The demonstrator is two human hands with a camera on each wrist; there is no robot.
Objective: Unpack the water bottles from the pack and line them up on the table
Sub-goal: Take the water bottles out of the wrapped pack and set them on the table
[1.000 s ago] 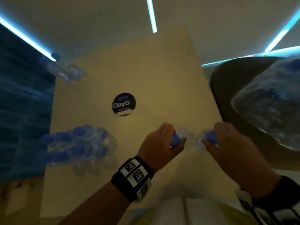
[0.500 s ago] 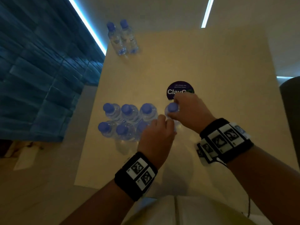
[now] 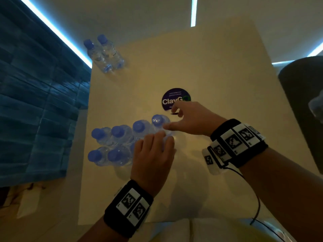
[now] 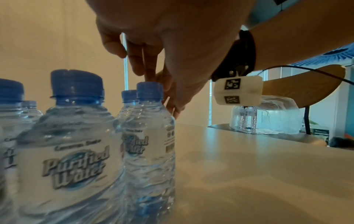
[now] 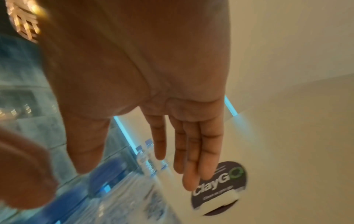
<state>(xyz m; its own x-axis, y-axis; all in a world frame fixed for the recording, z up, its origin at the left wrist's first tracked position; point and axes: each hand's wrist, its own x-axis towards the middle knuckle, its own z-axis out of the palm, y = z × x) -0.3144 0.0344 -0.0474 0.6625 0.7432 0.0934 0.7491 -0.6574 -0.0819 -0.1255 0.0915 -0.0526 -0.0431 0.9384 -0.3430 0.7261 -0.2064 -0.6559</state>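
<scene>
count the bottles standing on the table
8 show clearly: a pair at the far left corner, a back row of four in the near cluster, a front row of two. The left hand may hide more.

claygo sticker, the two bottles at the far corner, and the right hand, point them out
claygo sticker (image 3: 170, 99), head view, on its purple face.
two bottles (image 3: 104, 55), head view, on their clear bodies.
right hand (image 3: 192, 119), head view, on its back.
</scene>
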